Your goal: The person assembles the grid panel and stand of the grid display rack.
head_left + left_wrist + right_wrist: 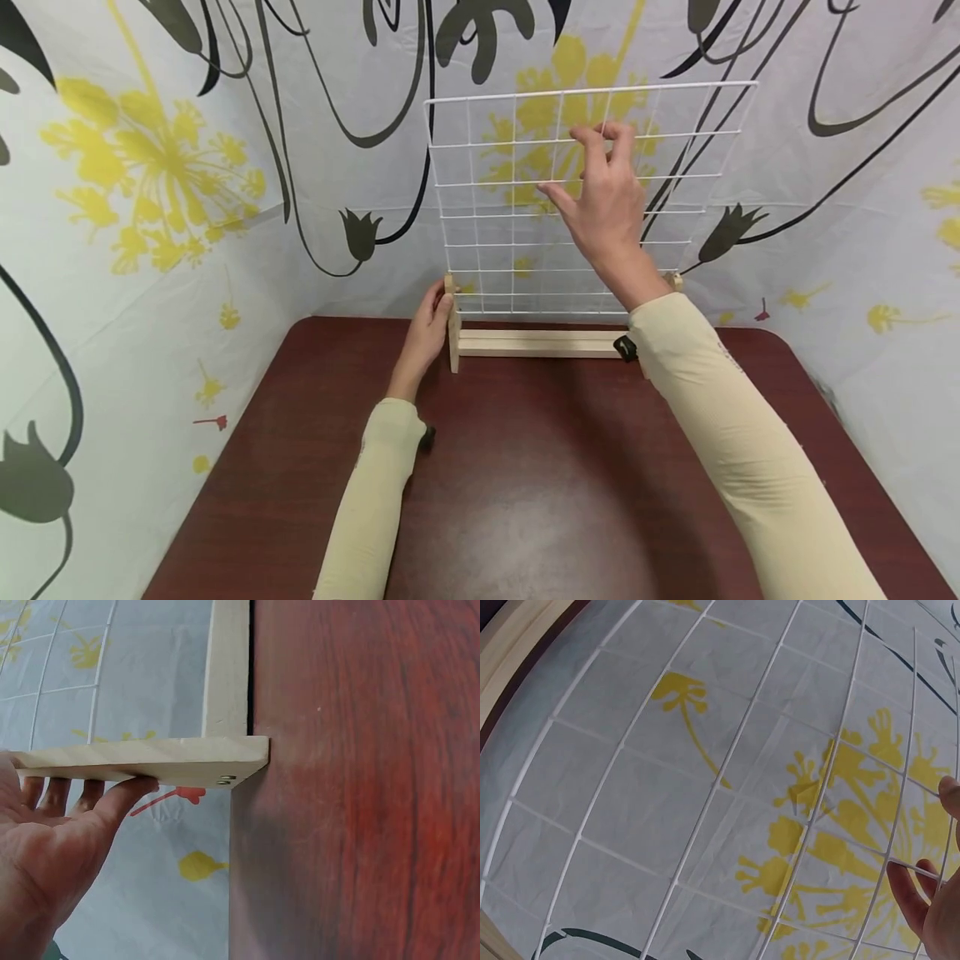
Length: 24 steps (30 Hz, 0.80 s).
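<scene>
A white wire grid panel [513, 215] stands upright, leaning back above a pale wooden base, with its lower edge between the base's two end pieces. The base's crossbar [540, 343] runs along the table's far side. My left hand [425, 333] grips the left end piece [453, 333] by its outer side and edge; in the left wrist view the fingertips press the board [150, 754], near two metal screws [226, 780]. Higher up, my right hand [607, 196] holds the grid's wires with curled fingers, which the right wrist view shows at the grid's right side.
The dark red-brown table [510, 467] has rounded far corners. Behind it and at both sides hangs a white sheet [315, 267] printed with yellow flowers and dark stems. The right end piece [673, 282] is mostly behind the right forearm.
</scene>
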Tool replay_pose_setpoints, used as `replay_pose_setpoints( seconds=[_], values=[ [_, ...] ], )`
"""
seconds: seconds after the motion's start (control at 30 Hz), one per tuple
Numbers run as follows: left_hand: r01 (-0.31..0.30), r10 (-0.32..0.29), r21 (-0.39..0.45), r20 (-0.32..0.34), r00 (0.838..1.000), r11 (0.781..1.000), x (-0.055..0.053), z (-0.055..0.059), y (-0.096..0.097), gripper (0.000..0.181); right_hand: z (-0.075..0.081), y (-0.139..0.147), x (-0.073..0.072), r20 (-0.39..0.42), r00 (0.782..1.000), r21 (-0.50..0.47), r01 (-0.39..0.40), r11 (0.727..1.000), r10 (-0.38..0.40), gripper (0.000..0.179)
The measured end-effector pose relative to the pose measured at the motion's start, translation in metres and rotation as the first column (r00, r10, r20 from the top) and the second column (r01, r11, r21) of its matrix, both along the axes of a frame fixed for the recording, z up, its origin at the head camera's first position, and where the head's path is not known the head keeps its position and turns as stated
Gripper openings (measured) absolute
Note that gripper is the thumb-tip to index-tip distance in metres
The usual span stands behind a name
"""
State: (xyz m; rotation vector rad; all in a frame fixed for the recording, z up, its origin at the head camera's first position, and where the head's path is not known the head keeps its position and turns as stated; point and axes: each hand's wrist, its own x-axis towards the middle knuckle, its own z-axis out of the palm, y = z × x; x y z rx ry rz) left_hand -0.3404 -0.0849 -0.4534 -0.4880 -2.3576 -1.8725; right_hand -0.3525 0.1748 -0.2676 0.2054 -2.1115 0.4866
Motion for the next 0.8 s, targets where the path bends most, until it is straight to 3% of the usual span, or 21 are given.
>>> replay_pose_setpoints(
  seconds=[0.23,0.3,0.4,0.47,0.57,0.7,0.8],
  values=[
    [0.070,-0.071,0.016,0.060,0.996,0.997,0.000,0.008,-0.004,0.051,-0.003,0.001,0.001,0.004,1.000,0.002,-0.015,1.000,0.015,0.068],
    [0.051,-0.052,0.037,0.038,0.998,0.998,-0.001,0.014,-0.004,0.051,-0.003,0.001,0.000,-0.002,1.000,-0.004,-0.028,1.000,0.028,0.068],
    [-0.019,0.024,0.108,-0.045,0.999,0.994,-0.004,0.027,0.003,0.048,-0.004,0.001,-0.001,-0.017,0.999,-0.017,-0.038,0.999,0.038,0.067],
    [-0.071,0.093,0.183,-0.116,0.989,0.981,-0.007,0.040,0.013,0.045,-0.005,0.003,-0.001,-0.024,0.999,-0.025,-0.037,0.999,0.037,0.067],
    [-0.113,0.173,0.288,-0.194,0.966,0.951,-0.009,0.069,0.029,0.039,-0.005,0.004,0.000,-0.030,0.999,-0.029,-0.032,0.999,0.031,0.067],
    [-0.076,0.203,0.422,-0.266,0.942,0.903,-0.013,0.113,0.047,0.036,-0.007,0.005,0.001,-0.031,0.999,-0.023,-0.029,0.999,0.029,0.066],
    [-0.057,0.211,0.507,-0.252,0.945,0.860,-0.016,0.136,0.055,0.036,-0.010,0.007,0.001,-0.029,0.999,-0.018,-0.028,0.999,0.027,0.066]
  ],
)
